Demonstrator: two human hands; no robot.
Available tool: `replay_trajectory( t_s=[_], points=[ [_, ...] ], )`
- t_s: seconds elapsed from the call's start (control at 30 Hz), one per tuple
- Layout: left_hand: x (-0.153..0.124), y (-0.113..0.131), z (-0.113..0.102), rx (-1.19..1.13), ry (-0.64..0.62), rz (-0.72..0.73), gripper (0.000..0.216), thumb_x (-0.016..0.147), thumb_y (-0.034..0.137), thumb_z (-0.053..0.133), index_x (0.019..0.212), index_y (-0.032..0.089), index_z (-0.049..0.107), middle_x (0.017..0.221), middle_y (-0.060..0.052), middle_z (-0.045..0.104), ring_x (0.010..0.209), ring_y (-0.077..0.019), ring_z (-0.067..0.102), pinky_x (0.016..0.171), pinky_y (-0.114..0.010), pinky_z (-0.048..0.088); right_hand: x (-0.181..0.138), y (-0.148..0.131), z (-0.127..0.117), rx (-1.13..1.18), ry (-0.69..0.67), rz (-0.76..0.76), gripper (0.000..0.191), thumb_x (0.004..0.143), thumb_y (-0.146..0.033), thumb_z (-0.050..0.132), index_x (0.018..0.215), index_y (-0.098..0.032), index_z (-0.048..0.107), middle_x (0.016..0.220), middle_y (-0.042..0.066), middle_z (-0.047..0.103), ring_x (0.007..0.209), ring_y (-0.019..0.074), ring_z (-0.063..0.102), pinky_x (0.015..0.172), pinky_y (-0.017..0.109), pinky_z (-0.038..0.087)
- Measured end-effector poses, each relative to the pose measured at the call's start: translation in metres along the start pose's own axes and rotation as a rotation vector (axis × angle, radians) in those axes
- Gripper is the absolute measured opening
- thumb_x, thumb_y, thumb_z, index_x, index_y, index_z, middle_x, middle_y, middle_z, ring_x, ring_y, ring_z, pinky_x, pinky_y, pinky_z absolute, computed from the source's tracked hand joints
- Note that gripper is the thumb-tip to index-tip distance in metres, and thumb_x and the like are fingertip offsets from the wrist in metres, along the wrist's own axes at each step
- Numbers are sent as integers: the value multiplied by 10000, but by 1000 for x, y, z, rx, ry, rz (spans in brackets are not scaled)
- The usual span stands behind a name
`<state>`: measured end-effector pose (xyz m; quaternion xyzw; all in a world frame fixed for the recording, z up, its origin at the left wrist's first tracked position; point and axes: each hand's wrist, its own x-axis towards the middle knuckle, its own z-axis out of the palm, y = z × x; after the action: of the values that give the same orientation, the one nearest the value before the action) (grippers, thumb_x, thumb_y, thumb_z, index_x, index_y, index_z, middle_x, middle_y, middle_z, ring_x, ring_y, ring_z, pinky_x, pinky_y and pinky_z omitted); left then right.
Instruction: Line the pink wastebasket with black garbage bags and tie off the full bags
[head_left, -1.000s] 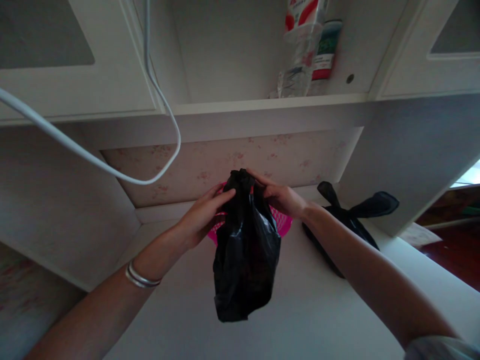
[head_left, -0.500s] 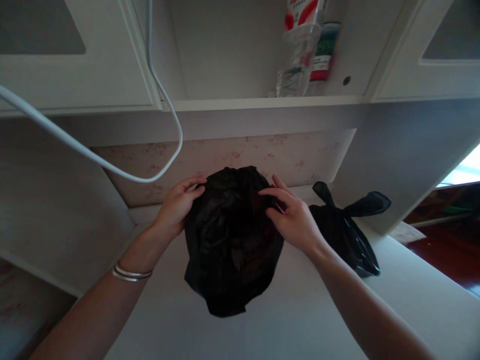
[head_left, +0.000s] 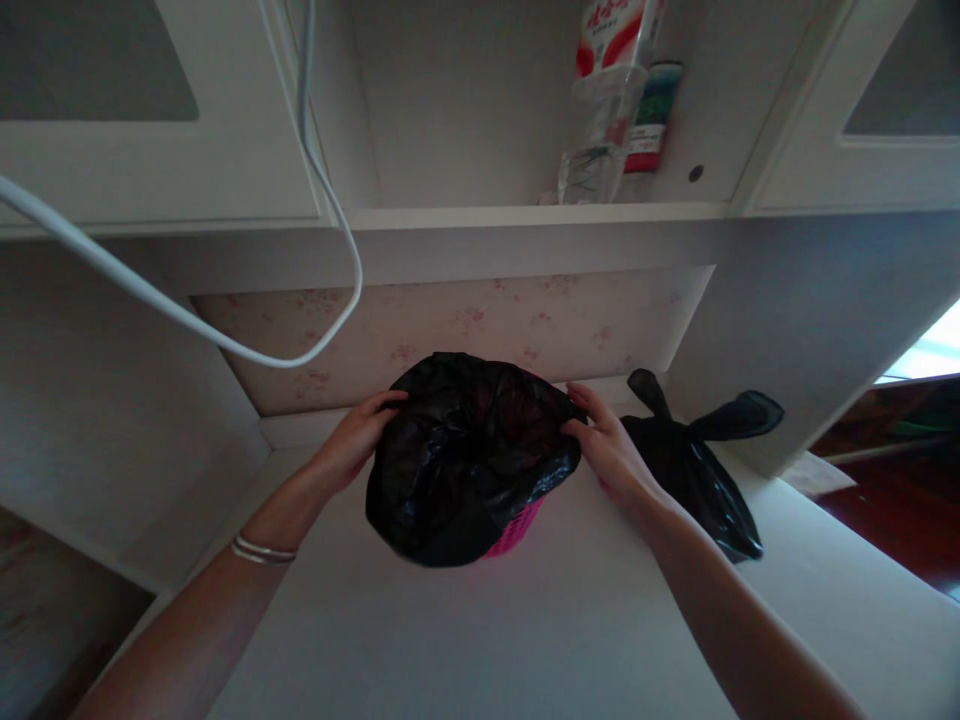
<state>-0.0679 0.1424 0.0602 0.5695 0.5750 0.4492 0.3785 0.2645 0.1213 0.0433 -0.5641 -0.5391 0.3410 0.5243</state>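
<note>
Pale desk (head_left: 480, 640), smooth and matte, set in a recess below white cabinets; back panel carries faded floral wallpaper (head_left: 465, 325). Light dim.

Black plastic bag (head_left: 465, 455): thin, glossy, crinkled film, spread mouth-up over a pink mesh basket (head_left: 516, 533). Only a small curved patch of the basket's lattice wall shows, below the bag's lower right edge. Bag film bunches in soft folds toward the centre and overhangs the basket on the left and front. Basket stands on the desk near the back wall, mid-frame.

Left hand (head_left: 352, 443): at the bag's left rim, fingers curled over the film at the upper left edge. Grip closed on the plastic; thumb hidden, so how tightly it pinches cannot be told. Thin metal bangles (head_left: 262, 550) on the wrist.

Right hand (head_left: 611, 450): at the bag's right rim, fingers half bent and loosely spread, fingertips on the film's edge. Looks like a light hold on the rim rather than a fist.

Second black bag (head_left: 694, 460): same shiny film, lying on the desk just right of the right hand, two tied ears sticking up.

White cable (head_left: 330, 200), round and smooth, loops down from upper left. Shelf above holds a clear plastic bottle (head_left: 596, 150) and a red-and-white carton (head_left: 611, 35).
</note>
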Motion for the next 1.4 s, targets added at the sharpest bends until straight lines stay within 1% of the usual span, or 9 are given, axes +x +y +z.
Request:
replay_trajectory(
  t_s=[0.13, 0.23, 0.57, 0.7, 0.8, 0.97, 1.13, 1.27, 1.4],
  points=[
    [-27, 2, -10, 50, 21, 0, 478, 752, 483, 677, 1138, 214, 766, 1222, -122, 786, 1145, -338, 722, 980, -462, 567, -10, 2, -8, -18, -5, 23, 373, 724, -355, 601, 1077, -261, 676, 910, 32, 722, 813, 250, 652, 640, 331, 496],
    [-59, -4, -22, 157, 30, 8, 469, 753, 561, 703, 1102, 256, 779, 1257, -101, 782, 1241, -379, 676, 1105, -505, 492, -23, 2, -15, -11, -54, 57, 302, 757, -420, 632, 1007, -272, 717, 825, 11, 692, 729, 229, 615, 593, 323, 451],
    [-155, -46, -80, 395, 75, -76, 644, 842, 782, 600, 1358, 411, 703, 1473, -14, 691, 1421, -395, 574, 1219, -550, 413, -57, 4, -35, 170, -213, 211, 712, 720, -579, 859, 1348, -280, 708, 1324, 97, 746, 1174, 327, 702, 960, 432, 594],
    [-172, -48, -83, 357, 126, -77, 594, 938, 667, 594, 1489, 446, 593, 1599, 40, 572, 1536, -343, 440, 1282, -566, 251, -72, -2, -43, 141, -299, 189, 899, 785, -625, 834, 1563, -327, 495, 1322, 102, 739, 1155, 310, 722, 970, 428, 622],
    [-178, -48, -79, 212, 93, -94, 694, 911, 605, 675, 1566, 486, 478, 1621, 51, 542, 1516, -354, 464, 1222, -584, 348, -88, -9, -49, -16, -280, 52, 824, 829, -599, 813, 1558, -374, 503, 1454, 99, 648, 1157, 288, 712, 892, 365, 651],
    [-180, -32, -72, 69, -21, -81, 952, 738, 470, 887, 1585, 474, 454, 1593, 10, 575, 1467, -410, 508, 1155, -585, 416, -94, -17, -55, -325, -391, -93, 510, 936, -562, 677, 1359, -280, 722, 1053, 84, 726, 736, 180, 676, 627, 289, 585],
    [-187, 3, -53, -87, 124, -156, 969, 688, 494, 920, 1563, 437, 511, 1565, -2, 609, 1465, -410, 517, 1184, -558, 403, -87, -16, -58, -339, -301, -94, 377, 949, -465, 582, 1097, -206, 812, 678, 14, 625, 561, 146, 500, 495, 272, 392],
    [-193, 0, -53, -168, 120, -207, 1008, 615, 461, 962, 1538, 404, 558, 1495, -45, 672, 1426, -436, 555, 1141, -554, 465, -89, -15, -60, -265, -239, -102, 296, 946, -427, 599, 908, -219, 807, 667, 18, 627, 629, 172, 567, 564, 283, 433],
    [-199, -16, -64, -137, 130, -168, 1031, 598, 384, 978, 1537, 420, 553, 1535, -18, 638, 1473, -426, 502, 1164, -552, 425, -92, -17, -61, -114, -99, -46, 399, 895, -613, 698, 862, -219, 755, 767, 32, 694, 697, 177, 622, 623, 274, 495]
  ],
)
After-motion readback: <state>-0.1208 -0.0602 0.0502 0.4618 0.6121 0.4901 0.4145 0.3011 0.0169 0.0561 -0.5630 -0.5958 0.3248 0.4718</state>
